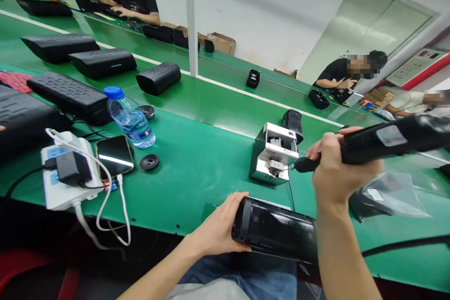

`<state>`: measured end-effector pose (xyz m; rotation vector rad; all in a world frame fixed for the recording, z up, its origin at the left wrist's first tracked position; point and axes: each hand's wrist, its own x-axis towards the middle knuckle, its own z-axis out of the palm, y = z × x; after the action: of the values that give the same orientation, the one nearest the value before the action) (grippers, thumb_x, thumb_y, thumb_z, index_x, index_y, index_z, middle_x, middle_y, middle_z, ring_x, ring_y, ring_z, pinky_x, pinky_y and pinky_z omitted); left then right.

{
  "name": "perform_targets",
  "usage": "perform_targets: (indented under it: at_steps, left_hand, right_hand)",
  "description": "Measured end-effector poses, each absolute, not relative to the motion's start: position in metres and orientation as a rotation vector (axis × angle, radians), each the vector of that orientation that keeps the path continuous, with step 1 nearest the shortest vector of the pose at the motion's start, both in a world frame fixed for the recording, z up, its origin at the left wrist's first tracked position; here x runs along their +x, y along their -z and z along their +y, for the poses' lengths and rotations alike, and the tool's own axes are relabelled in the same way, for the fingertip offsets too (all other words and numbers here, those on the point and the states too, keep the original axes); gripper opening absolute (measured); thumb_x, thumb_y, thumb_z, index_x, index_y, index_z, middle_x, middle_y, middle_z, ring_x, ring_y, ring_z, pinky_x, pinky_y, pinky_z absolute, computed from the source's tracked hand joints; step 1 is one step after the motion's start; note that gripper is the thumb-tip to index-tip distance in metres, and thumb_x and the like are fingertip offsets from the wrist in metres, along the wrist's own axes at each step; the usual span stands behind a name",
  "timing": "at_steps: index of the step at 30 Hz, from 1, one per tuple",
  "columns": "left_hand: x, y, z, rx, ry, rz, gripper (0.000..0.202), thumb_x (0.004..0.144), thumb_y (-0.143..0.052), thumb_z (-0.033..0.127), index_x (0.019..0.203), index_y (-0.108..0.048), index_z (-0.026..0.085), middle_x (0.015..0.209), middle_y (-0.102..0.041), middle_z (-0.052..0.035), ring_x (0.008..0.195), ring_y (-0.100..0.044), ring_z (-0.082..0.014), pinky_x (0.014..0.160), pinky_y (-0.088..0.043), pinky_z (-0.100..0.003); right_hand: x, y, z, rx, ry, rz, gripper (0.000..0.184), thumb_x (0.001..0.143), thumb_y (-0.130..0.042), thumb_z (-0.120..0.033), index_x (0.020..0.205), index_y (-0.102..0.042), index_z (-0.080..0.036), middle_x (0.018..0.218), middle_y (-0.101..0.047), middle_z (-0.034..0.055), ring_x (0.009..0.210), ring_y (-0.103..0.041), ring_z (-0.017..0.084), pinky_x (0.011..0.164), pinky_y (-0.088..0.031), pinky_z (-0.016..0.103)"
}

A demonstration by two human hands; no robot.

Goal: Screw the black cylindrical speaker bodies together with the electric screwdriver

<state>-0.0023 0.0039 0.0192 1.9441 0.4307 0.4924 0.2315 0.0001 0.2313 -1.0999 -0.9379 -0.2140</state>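
My left hand [225,227] grips one end of a glossy black speaker housing [281,232] at the table's front edge, above my lap. In my right hand [335,168] is a black electric screwdriver [393,140], its body tilted and its bit pointing left. The bit's tip is at the front of a silver and black screw feeder [276,152]; whether it touches a screw is too small to tell. Behind the feeder stands another black housing [292,124]. A clear plastic bag [393,194] with something black inside lies to the right, partly behind my right wrist.
On the left are a water bottle [131,119], a phone [115,157], a white power strip [63,173] with cables, and a small round speaker driver [149,161]. Several black housings [101,62] lie farther back. Co-workers sit across the green table [197,150]. A white post [192,18] rises mid-table.
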Motion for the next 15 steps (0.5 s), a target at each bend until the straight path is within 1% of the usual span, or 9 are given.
perform_targets:
  at_steps: [2,6,10,13,15]
  left_hand:
    - [-0.002,-0.020,0.004,1.938,-0.485,0.441,0.131,0.068,-0.112,0.029,0.173,-0.033,0.033,0.173,-0.050,-0.0193,0.164,-0.051,-0.0474,0.135,-0.048,-0.066]
    - [-0.002,-0.019,0.003,1.936,-0.492,0.441,0.133,0.066,-0.113,0.026,0.173,-0.033,0.034,0.172,-0.051,-0.0187,0.163,-0.052,-0.0473,0.135,-0.048,-0.066]
    - [-0.002,-0.017,0.004,1.939,-0.502,0.422,0.134,0.067,-0.113,0.027,0.174,-0.031,0.034,0.176,-0.048,-0.0203,0.166,-0.049,-0.0484,0.136,-0.048,-0.068]
    - [-0.003,-0.016,0.004,1.956,-0.518,0.412,0.134,0.069,-0.113,0.028,0.174,-0.030,0.033,0.175,-0.049,-0.0200,0.166,-0.050,-0.0471,0.137,-0.047,-0.067]
    - [-0.003,-0.017,0.004,1.958,-0.519,0.408,0.134,0.068,-0.113,0.027,0.173,-0.030,0.034,0.175,-0.049,-0.0191,0.165,-0.051,-0.0461,0.136,-0.048,-0.066]
  right_hand:
    - [0.233,-0.229,0.005,-1.126,0.199,-0.943,0.025,0.089,-0.080,-0.029,0.102,-0.060,-0.020,0.066,-0.057,-0.0060,0.046,-0.057,0.020,0.045,-0.050,0.032]
    - [0.239,-0.230,0.006,-1.134,0.160,-0.955,0.026,0.089,-0.079,-0.029,0.103,-0.059,-0.020,0.063,-0.054,-0.0073,0.044,-0.053,0.019,0.044,-0.050,0.032]
    - [0.243,-0.228,0.001,-1.152,0.127,-0.944,0.027,0.089,-0.081,-0.029,0.104,-0.060,-0.021,0.064,-0.054,-0.0076,0.044,-0.053,0.019,0.044,-0.049,0.032]
    - [0.246,-0.231,-0.015,-1.160,0.098,-0.936,0.027,0.089,-0.082,-0.027,0.105,-0.061,-0.021,0.063,-0.054,-0.0073,0.044,-0.050,0.018,0.045,-0.048,0.032]
    - [0.248,-0.240,-0.033,-1.160,0.112,-0.925,0.025,0.086,-0.081,-0.022,0.103,-0.063,-0.021,0.062,-0.052,-0.0070,0.044,-0.047,0.018,0.043,-0.045,0.032]
